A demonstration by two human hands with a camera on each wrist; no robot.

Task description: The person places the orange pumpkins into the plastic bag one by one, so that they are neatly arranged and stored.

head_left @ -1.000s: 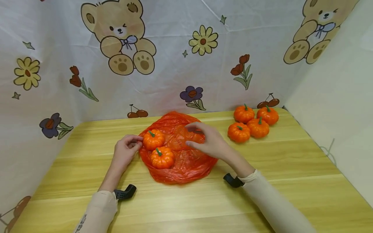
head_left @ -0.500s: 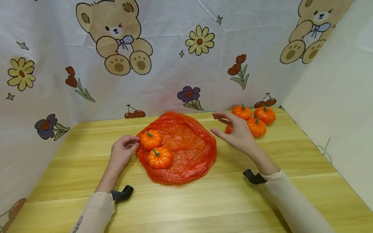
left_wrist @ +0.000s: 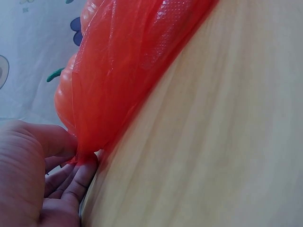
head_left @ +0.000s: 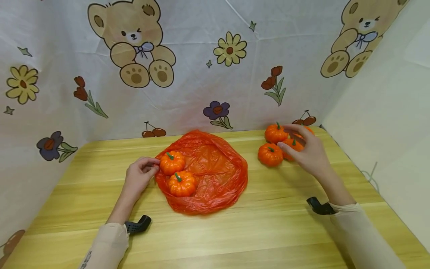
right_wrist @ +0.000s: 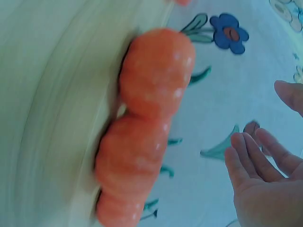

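A red plastic bag (head_left: 220, 175) lies spread open on the table with two small orange pumpkins, one (head_left: 173, 163) behind the other (head_left: 182, 184), on its left side. My left hand (head_left: 137, 177) pinches the bag's left edge between thumb and fingers; the gathered plastic (left_wrist: 128, 71) shows in the left wrist view. At the back right stands a cluster of several orange pumpkins (head_left: 270, 155) with green stems. Over that cluster hovers my right hand (head_left: 309, 153), thumb and fingers spread apart, holding nothing. In the right wrist view its fingers are apart from the pumpkins (right_wrist: 158, 71).
The light wood table (head_left: 215, 239) ends at a cloth backdrop (head_left: 191, 56) printed with bears and flowers. A pale wall (head_left: 386, 123) borders the right side, with a thin cord (head_left: 371, 175) near the table edge.
My right hand has moved from above the bag rightward to the pumpkin cluster. The left hand keeps its pinch on the bag's edge, and the two pumpkins there stay in place.
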